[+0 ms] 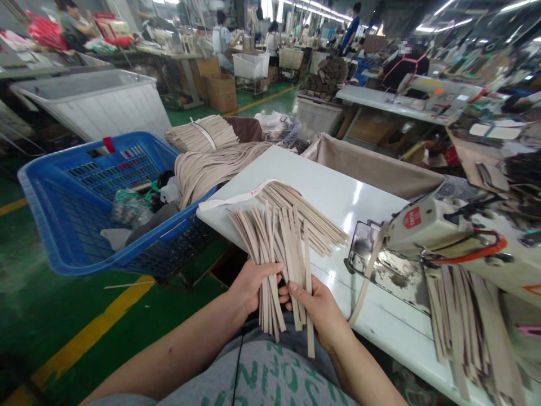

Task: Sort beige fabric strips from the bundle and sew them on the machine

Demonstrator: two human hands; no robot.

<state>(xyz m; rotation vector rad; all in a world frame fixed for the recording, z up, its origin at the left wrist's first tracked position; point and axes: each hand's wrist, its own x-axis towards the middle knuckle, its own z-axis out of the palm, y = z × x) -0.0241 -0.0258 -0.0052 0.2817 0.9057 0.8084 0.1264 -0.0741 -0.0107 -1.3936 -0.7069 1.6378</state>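
A bundle of narrow beige straps (274, 254) fans out over the white work table (333, 192), and a white paper band (239, 197) trails from it to the left. My left hand (253, 287) grips the bundle's lower part from the left. My right hand (316, 313) holds the same straps from the right, with its fingers against the strips. Loose strap ends hang below both hands, above my grey printed shirt (266, 378).
An industrial sewing machine (426, 225) stands close on the right, with a stack of straps (460, 321) below it. To the left, a blue plastic basket (97, 186) holds bagged items. Strap coils (211, 169) lie beyond it. Co-workers stand at distant tables.
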